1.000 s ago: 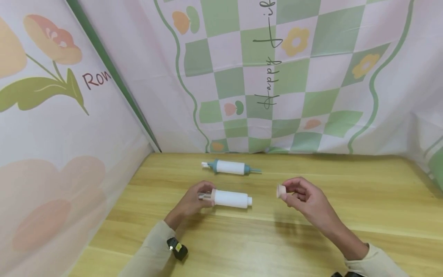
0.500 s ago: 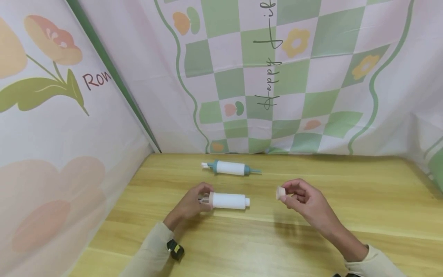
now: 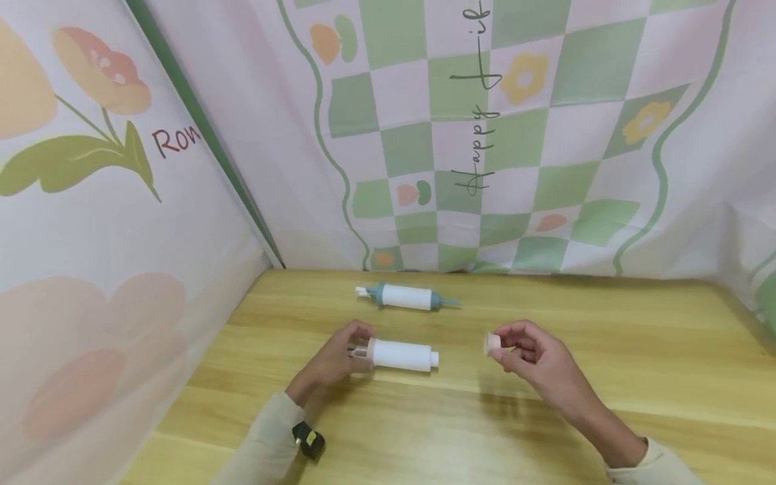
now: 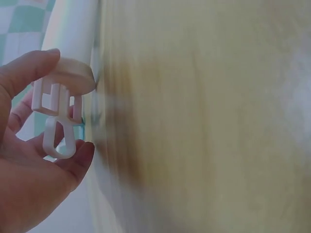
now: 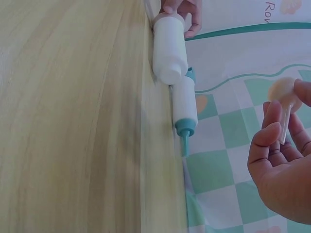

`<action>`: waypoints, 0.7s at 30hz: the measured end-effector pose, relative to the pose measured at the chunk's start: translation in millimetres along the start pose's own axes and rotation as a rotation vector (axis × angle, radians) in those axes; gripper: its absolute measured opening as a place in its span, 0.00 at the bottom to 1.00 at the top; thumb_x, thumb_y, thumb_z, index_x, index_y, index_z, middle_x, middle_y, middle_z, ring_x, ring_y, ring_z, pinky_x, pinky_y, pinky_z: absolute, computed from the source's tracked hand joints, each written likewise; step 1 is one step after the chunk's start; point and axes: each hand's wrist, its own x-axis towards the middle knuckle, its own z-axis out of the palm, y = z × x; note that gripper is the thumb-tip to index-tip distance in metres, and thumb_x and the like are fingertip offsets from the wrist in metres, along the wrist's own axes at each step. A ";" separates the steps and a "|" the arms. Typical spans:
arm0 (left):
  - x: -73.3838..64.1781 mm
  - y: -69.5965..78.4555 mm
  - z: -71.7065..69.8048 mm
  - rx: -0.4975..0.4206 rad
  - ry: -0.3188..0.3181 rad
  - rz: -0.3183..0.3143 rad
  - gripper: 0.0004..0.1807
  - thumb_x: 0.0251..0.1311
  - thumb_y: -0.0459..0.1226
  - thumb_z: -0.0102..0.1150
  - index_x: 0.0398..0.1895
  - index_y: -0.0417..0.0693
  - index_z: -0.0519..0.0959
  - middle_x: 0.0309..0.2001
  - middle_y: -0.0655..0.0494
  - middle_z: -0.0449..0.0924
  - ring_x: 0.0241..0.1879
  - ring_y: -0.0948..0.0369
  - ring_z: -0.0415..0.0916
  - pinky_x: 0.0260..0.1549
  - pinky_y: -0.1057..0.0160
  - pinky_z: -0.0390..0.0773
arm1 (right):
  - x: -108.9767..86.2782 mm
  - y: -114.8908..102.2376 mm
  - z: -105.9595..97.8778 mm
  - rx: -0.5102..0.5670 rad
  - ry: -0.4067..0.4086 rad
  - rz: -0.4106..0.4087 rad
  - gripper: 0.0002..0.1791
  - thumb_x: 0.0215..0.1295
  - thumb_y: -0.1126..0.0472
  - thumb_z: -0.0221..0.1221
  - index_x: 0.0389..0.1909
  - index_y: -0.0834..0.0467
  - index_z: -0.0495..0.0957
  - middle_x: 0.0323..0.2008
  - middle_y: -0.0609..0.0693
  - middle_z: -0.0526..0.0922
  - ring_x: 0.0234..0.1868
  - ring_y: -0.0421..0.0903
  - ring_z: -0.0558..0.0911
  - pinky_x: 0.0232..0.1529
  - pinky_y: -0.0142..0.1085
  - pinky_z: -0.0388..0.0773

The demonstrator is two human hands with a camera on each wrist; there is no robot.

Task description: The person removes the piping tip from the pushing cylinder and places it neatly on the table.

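My left hand (image 3: 342,355) grips a white plunger dispenser (image 3: 403,355) by its beige collar, low over the table's left part. In the left wrist view, a pale looped handle (image 4: 60,133) sticks out behind the collar, between thumb and fingers. The dispenser's narrow neck (image 5: 169,76) is bare and points right. Apart from it, my right hand (image 3: 536,355) pinches a beige nozzle cap (image 3: 492,344) above the table. Its wide end faces left, and its thin spout (image 5: 285,125) runs back among the fingers in the right wrist view.
A second dispenser (image 3: 407,297), white with teal ends and a thin teal spout, lies behind the first. The wooden table (image 3: 461,431) meets a checked curtain (image 3: 400,195) at the back and a flowered curtain (image 3: 182,249) on the left.
The left hand has drawn the white dispenser slightly left, mostly in the first half second. The right hand keeps its pinch on the nozzle cap, nearly still. The head view has shifted a little.
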 end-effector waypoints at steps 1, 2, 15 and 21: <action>-0.4 0.7 0.2 -0.001 -0.001 -0.001 0.29 0.52 0.27 0.70 0.58 0.40 0.70 0.56 0.46 0.76 0.56 0.46 0.73 0.55 0.43 0.73 | -0.7 0.2 0.4 0.004 0.003 0.003 0.18 0.70 0.62 0.62 0.55 0.68 0.73 0.45 0.60 0.81 0.36 0.48 0.83 0.36 0.37 0.83; -1.0 1.7 0.4 -0.001 0.003 -0.008 0.30 0.53 0.27 0.70 0.59 0.40 0.70 0.56 0.46 0.76 0.56 0.47 0.73 0.55 0.44 0.74 | -1.3 0.5 0.7 0.006 0.006 0.003 0.18 0.70 0.63 0.62 0.55 0.68 0.73 0.45 0.60 0.81 0.36 0.47 0.83 0.36 0.37 0.83; -7.0 7.4 -1.5 0.016 0.042 0.005 0.35 0.55 0.35 0.72 0.64 0.37 0.67 0.63 0.36 0.69 0.60 0.41 0.70 0.57 0.41 0.73 | -1.6 0.1 1.7 0.000 0.009 -0.004 0.17 0.70 0.63 0.62 0.54 0.67 0.73 0.44 0.59 0.83 0.36 0.46 0.84 0.35 0.38 0.83; -8.9 11.6 1.1 0.059 0.069 0.011 0.37 0.57 0.40 0.71 0.67 0.38 0.66 0.64 0.37 0.67 0.63 0.41 0.66 0.58 0.39 0.71 | -2.6 0.7 2.5 -0.014 0.008 -0.048 0.14 0.69 0.64 0.63 0.51 0.66 0.75 0.41 0.56 0.84 0.34 0.48 0.84 0.33 0.38 0.83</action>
